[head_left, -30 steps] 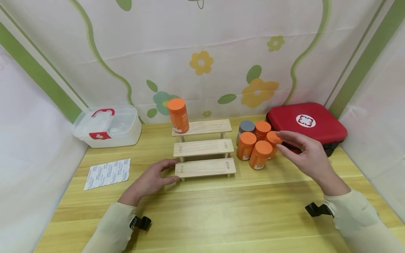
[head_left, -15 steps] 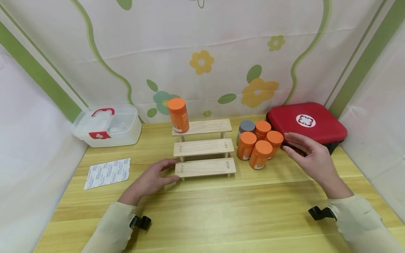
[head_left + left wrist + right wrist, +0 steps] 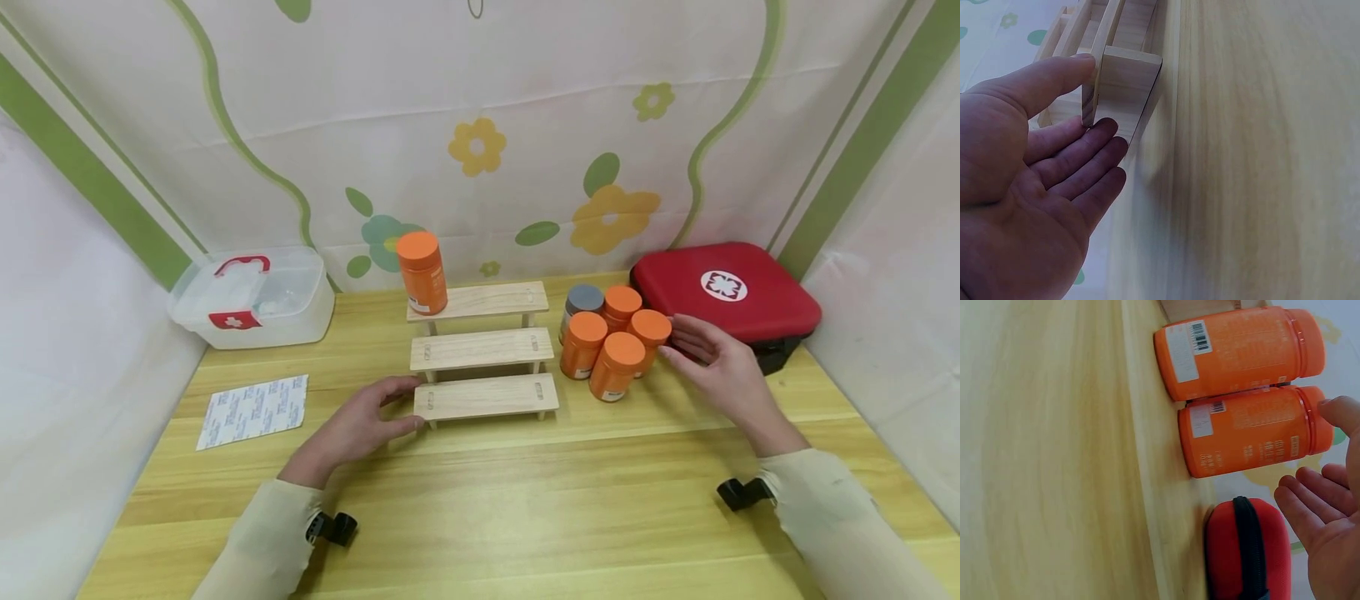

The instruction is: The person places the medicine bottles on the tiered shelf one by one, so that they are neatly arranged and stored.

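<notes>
A three-step wooden rack point(image 3: 483, 397) stands mid-table, with an orange pill bottle point(image 3: 423, 273) upright at the left of its top step. My left hand point(image 3: 360, 421) rests loosely at the left end of the lowest step, thumb by its front corner and fingers at its end. To the rack's right, several orange-capped bottles point(image 3: 617, 367) and a grey-capped bottle point(image 3: 584, 310) stand close together. Beside the rightmost bottle point(image 3: 1254, 432) is my right hand point(image 3: 723, 375), holding nothing. Its thumb overlaps that bottle's cap in the right wrist view; its other fingers extend past the bottle.
A red first-aid case point(image 3: 723, 292) sits behind my right hand. At the back left stands a translucent first-aid box point(image 3: 255, 304) with a red handle. A printed foil blister sheet point(image 3: 253, 412) lies in front of it. A flowered curtain point(image 3: 540, 100) closes off the back.
My right hand drew back a little to the right from the bottles, then came in again close beside the rightmost one. The left hand and the rack have stayed put.
</notes>
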`<act>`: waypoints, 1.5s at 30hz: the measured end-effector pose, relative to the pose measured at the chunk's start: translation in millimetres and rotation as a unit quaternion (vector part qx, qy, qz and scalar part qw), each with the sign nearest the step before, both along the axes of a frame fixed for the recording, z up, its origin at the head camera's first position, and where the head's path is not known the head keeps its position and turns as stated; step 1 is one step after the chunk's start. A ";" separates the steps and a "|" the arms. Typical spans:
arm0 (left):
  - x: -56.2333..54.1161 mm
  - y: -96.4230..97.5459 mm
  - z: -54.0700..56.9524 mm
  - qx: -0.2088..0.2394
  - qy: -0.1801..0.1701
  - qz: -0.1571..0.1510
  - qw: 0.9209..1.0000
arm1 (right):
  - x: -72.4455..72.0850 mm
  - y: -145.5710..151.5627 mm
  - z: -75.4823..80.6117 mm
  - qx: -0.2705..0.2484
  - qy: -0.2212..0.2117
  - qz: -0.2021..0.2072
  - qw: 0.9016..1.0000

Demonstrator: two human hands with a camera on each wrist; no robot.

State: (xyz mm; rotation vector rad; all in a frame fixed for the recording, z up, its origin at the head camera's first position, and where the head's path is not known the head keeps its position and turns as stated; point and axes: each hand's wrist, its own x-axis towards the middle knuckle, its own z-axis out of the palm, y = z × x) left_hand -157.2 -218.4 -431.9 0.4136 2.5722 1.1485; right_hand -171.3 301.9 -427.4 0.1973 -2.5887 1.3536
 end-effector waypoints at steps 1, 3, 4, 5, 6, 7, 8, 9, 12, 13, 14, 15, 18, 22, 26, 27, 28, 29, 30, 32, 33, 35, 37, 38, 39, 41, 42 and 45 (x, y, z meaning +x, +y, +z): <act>0.0 -0.2 0.1 0.001 0.001 -0.001 1.000 | -2.0 0.0 -1.0 0.000 -0.003 0.003 1.000; 0.0 -0.5 0.0 0.002 0.002 -0.002 1.000 | -5.4 -0.3 -2.7 0.000 -0.009 0.007 1.000; 0.0 -0.6 -0.2 0.003 0.002 -0.002 1.000 | -7.1 -0.5 -3.5 0.004 -0.013 0.008 1.000; 0.0 -0.7 -0.4 0.003 0.003 -0.002 1.000 | -8.9 -0.5 -4.2 0.005 -0.018 0.011 1.000; 0.0 -0.8 -0.7 0.002 0.003 -0.002 1.000 | -10.5 -0.8 -4.8 0.007 -0.022 0.014 1.000; 0.0 -0.9 -0.9 0.002 0.003 -0.002 1.000 | -12.0 -1.3 -5.3 0.010 -0.027 0.016 0.999; 0.0 -0.9 -1.1 0.002 0.002 -0.001 1.000 | -13.0 -1.8 -5.4 0.012 -0.032 0.017 0.999; 0.0 -0.9 -1.2 0.002 0.002 -0.001 1.000 | -14.0 -2.3 -5.7 0.015 -0.036 0.018 0.999; 0.0 -0.8 -1.3 0.005 -0.001 0.000 1.000 | -15.3 -3.7 -6.1 0.021 -0.046 0.019 0.999; 0.0 -0.8 -1.1 0.006 -0.002 0.001 1.000 | -15.3 -4.2 -6.1 0.024 -0.049 0.018 0.998; 0.0 -0.8 -1.0 0.006 -0.004 0.001 1.000 | -15.3 -4.5 -6.2 0.026 -0.051 0.018 0.998; 0.0 -0.8 -0.9 0.006 -0.005 0.001 1.000 | -15.2 -4.9 -6.2 0.028 -0.052 0.018 0.998; -0.6 -1.1 0.2 0.003 -0.005 0.001 1.000 | -15.4 -5.9 -5.5 0.027 -0.055 0.019 0.998; -1.7 -0.8 0.4 0.003 0.000 0.002 1.000 | -15.9 -6.8 -4.9 0.030 -0.060 0.019 0.998; -0.5 -0.9 -0.8 0.003 -0.009 0.006 1.000 | -15.8 -6.6 -6.2 0.036 -0.068 0.021 0.997; 0.1 -1.0 -1.2 0.003 -0.012 0.008 1.000 | -15.8 -6.6 -6.5 0.039 -0.067 0.020 0.997; 0.5 -1.1 -1.4 0.003 -0.015 0.010 1.000 | -15.9 -6.4 -7.0 0.040 -0.066 0.020 0.997; 0.8 -1.0 -1.5 0.003 -0.016 0.011 1.000 | -15.9 -6.5 -7.2 0.042 -0.064 0.019 0.997; 0.9 -0.8 -1.5 0.006 -0.015 0.012 1.000 | -15.9 -6.4 -7.4 0.042 -0.061 0.016 0.997; 1.2 -0.4 -1.8 0.009 -0.012 0.012 1.000 | -15.5 -6.6 -8.0 0.046 -0.056 0.009 0.997; 1.3 -0.2 -1.9 0.010 -0.011 0.011 1.000 | -15.0 -6.7 -8.2 0.049 -0.053 0.006 0.997; 1.2 0.0 -2.2 0.013 -0.010 0.009 1.000 | -14.2 -6.9 -8.5 0.051 -0.051 0.001 0.997; 1.1 0.0 -2.5 0.014 -0.010 0.008 1.000 | -13.8 -6.9 -8.7 0.054 -0.046 -0.003 0.997; 1.1 -0.1 -2.7 0.013 -0.009 0.008 1.000 | -13.5 -6.9 -8.6 0.054 -0.044 -0.004 0.998; 1.1 -0.2 -3.0 0.013 -0.010 0.009 1.000 | -13.1 -7.0 -8.3 0.054 -0.042 -0.005 0.998; 1.2 -0.6 -3.5 0.011 -0.011 0.010 1.000 | -12.4 -6.9 -7.6 0.051 -0.038 -0.006 0.998; 1.3 -0.8 -3.8 0.011 -0.011 0.010 1.000 | -12.1 -6.6 -7.4 0.049 -0.035 -0.007 0.998; 1.8 -1.1 -4.2 0.013 -0.013 0.011 1.000 | -10.7 -6.7 -6.0 0.047 -0.028 -0.009 0.998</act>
